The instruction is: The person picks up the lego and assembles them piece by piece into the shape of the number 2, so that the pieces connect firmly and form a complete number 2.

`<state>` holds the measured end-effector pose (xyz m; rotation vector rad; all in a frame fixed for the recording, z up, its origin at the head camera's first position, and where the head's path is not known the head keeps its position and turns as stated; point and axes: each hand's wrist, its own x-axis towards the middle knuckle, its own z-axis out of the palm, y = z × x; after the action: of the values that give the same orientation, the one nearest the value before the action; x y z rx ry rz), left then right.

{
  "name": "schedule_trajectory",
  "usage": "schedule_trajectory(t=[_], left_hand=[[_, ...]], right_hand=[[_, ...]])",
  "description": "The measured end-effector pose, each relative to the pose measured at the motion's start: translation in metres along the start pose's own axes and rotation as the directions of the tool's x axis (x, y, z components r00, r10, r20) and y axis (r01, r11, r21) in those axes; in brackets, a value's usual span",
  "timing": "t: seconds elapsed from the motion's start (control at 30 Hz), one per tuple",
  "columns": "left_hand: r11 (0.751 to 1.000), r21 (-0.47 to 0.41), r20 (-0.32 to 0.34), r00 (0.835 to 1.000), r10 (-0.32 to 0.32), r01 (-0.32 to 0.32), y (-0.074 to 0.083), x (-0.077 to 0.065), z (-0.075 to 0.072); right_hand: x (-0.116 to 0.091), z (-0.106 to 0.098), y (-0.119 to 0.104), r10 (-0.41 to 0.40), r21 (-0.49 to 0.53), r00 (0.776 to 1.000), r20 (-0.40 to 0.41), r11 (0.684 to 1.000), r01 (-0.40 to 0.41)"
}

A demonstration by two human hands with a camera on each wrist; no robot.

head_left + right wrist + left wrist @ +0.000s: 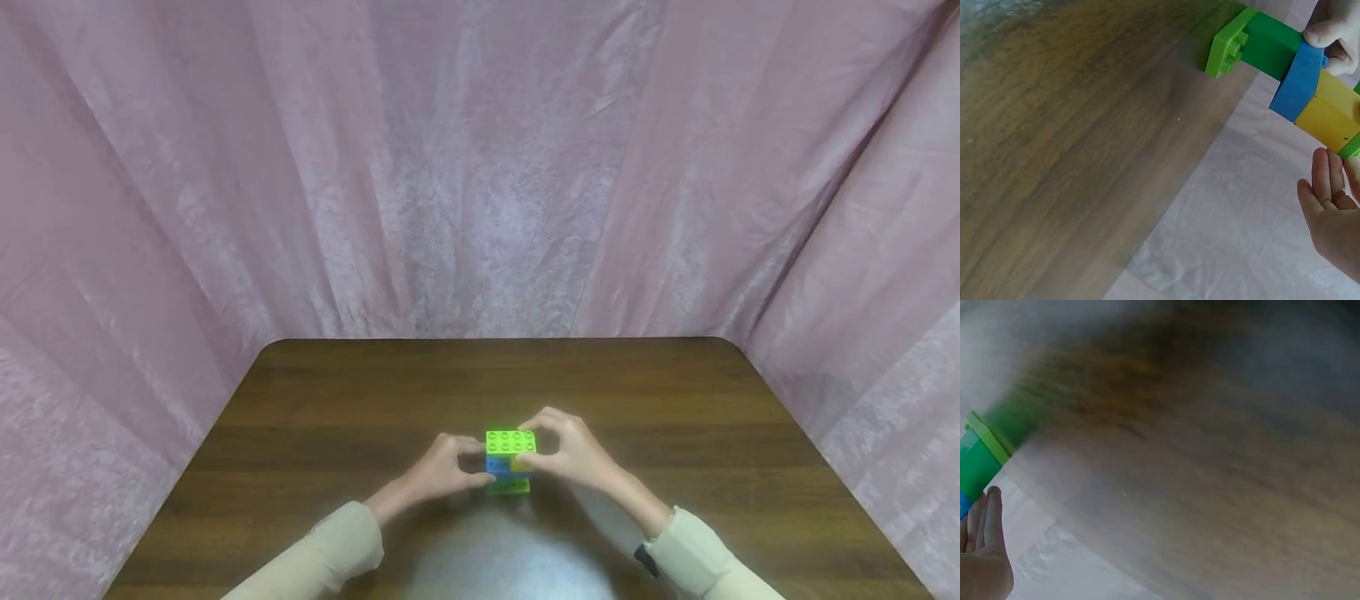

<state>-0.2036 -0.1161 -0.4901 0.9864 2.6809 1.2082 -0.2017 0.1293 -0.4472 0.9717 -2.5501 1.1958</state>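
A stack of toy building bricks stands upright on the table between both hands. Its studded light green top brick (511, 437) lies over a yellow brick (1327, 112). Under the yellow one comes a blue brick (1296, 81), then a dark green brick (1269, 47) on a light green base brick (1225, 50). My left hand (442, 468) grips the blue brick from the left, thumb in front and fingers behind. From the right, my right hand (573, 450) pinches the upper part, at the yellow brick and the top brick, between thumb and fingers.
A brown wooden table (337, 392) with rounded far corners carries the stack near its front middle. Pink curtains (480, 167) hang behind the table and along both sides. Light sleeves (348, 537) cover the forearms, and a dark band (647, 560) shows at the right cuff.
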Motion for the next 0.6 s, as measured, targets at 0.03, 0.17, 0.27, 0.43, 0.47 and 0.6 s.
schedule_trajectory(t=[0.03,0.17,0.27,0.43,0.47,0.6], left_hand=[[1.000,0.006,0.002,1.000,-0.009,0.009,0.000,0.000,-0.001],[1.000,0.007,0.013,1.000,0.001,-0.001,0.001,-0.002,-0.005],[1.000,-0.009,-0.008,1.000,0.013,-0.013,0.004,-0.002,-0.010],[0.998,-0.036,-0.060,0.997,0.043,-0.045,0.010,-0.001,-0.016],[0.998,-0.038,-0.070,0.996,0.052,-0.055,0.010,-0.002,-0.017],[0.994,-0.015,-0.119,0.987,0.110,-0.113,0.012,-0.004,-0.016]], right_hand=[[0.001,0.000,-0.001,-0.004,0.002,1.000,0.000,1.000,0.004],[0.003,-0.001,-0.004,-0.018,-0.001,1.000,-0.002,1.000,0.018],[0.006,-0.004,-0.007,-0.014,0.009,1.000,-0.021,1.000,0.014],[0.012,-0.010,-0.010,0.040,0.059,0.998,-0.044,0.998,-0.037],[0.012,-0.011,-0.010,0.058,0.070,0.997,-0.047,0.996,-0.055],[0.015,-0.016,-0.014,0.146,0.145,0.987,-0.072,0.980,-0.134]])
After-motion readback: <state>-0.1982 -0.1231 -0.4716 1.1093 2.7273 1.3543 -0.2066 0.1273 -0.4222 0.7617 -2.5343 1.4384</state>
